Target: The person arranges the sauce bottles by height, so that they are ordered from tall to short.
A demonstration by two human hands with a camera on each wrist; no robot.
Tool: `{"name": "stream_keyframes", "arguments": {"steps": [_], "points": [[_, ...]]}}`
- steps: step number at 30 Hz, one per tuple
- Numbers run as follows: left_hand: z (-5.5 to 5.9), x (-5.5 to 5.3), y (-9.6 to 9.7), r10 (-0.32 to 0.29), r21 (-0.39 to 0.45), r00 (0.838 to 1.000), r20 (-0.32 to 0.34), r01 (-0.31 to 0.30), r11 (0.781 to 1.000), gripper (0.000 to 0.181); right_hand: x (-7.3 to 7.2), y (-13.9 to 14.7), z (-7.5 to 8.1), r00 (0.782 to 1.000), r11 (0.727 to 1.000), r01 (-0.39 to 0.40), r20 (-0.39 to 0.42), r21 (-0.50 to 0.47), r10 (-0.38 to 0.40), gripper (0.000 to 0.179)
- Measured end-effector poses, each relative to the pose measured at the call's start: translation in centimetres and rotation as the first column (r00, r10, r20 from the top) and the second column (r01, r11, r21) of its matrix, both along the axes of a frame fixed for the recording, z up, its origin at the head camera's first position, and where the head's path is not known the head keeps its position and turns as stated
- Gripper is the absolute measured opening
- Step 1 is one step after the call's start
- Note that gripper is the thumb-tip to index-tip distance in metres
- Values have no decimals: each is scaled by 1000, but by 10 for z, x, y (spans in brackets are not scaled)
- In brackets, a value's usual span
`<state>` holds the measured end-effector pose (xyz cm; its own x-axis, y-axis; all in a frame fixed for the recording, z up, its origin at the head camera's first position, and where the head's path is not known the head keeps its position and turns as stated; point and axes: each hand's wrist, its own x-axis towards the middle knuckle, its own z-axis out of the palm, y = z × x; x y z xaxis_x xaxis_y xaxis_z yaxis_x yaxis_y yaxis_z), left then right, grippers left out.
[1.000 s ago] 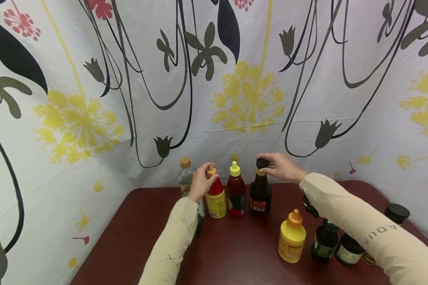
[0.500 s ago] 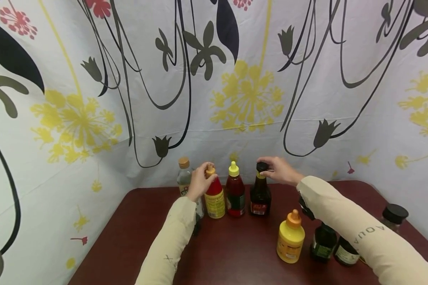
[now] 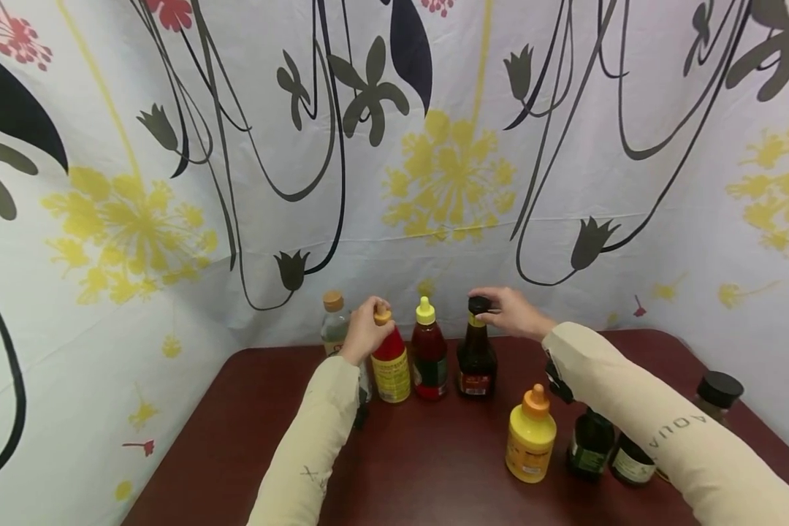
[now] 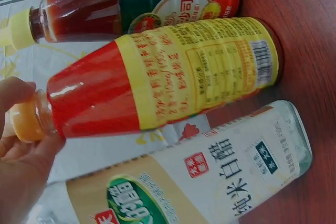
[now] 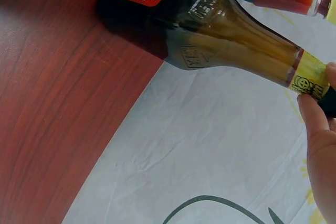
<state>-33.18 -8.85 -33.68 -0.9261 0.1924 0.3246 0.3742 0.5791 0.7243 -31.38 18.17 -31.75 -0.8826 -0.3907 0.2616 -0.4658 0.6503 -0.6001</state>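
Note:
My left hand [image 3: 366, 332] grips the orange cap of a red sauce bottle [image 3: 391, 369] with a yellow label, which stands upright on the table. In the left wrist view, thumb and fingers wrap that cap [image 4: 27, 120]. My right hand [image 3: 514, 313] pinches the black cap and neck of a dark soy sauce bottle [image 3: 476, 361], also upright; the right wrist view shows its yellow neck band [image 5: 308, 77]. Between the two held bottles stands a chili sauce bottle [image 3: 430, 358] with a yellow nozzle cap. Left of the row is a clear vinegar bottle [image 4: 241, 166], partly behind my left hand.
A yellow squeeze bottle [image 3: 530, 442] with an orange cap stands nearer, at the right. Beside it are a dark green-labelled bottle [image 3: 590, 446], a dark jar [image 3: 633, 462] and a black-lidded container [image 3: 719, 391], partly hidden by my right sleeve. A patterned cloth [image 3: 394, 183] hangs behind the table [image 3: 427, 475].
The head view has shifted slightly, so everything sits a little further left in it. Both hands keep their hold on the same caps, and the bottles stay in their row.

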Motion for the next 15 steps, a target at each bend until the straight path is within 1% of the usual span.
{"name": "stream_keyframes", "arguments": {"steps": [2, 5, 8, 10, 13, 15], "points": [[1, 0, 2, 20, -19, 1000, 9, -20, 1000, 21, 1, 0, 3, 1000, 1000, 3, 26, 24, -4, 44], [2, 0, 5, 36, -27, 999, 15, -36, 999, 25, 4, 1, 10, 998, 997, -5, 56, 73, 1, 48], [2, 1, 6, 50, 6, 999, 21, -50, 999, 28, 8, 4, 16, 997, 996, -30, 74, 89, 23, 49], [1, 2, 7, 51, 33, 999, 19, -51, 998, 28, 10, 8, 21, 997, 995, -38, 67, 95, 32, 48], [-1, 3, 8, 43, 62, 999, 18, -45, 997, 30, 16, 14, 28, 998, 995, -32, 61, 90, 27, 46], [-2, 3, 8, 39, 72, 999, 14, -40, 997, 35, 20, 19, 34, 998, 996, -21, 53, 91, 16, 45]]}}
